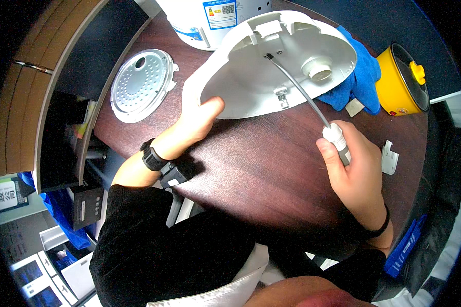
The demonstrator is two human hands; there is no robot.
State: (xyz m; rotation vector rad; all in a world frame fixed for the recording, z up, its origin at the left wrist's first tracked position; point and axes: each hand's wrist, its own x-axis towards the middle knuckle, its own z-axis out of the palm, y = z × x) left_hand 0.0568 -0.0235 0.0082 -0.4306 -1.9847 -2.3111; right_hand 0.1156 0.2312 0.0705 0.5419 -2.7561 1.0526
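White plastic rice-cooker lid shell (271, 66) lying inner side up on dark wood table (251, 163), ribs and round vent showing; left hand (197, 120) clamping its near rim, thumb on top; right hand (351, 171) closing round screwdriver (312, 105), tip sitting at a screw point inside the shell

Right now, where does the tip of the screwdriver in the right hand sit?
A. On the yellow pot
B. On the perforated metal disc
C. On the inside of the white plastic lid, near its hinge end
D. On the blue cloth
C: the right hand holds the screwdriver with its tip on the inside of the white lid, which the left hand steadies.
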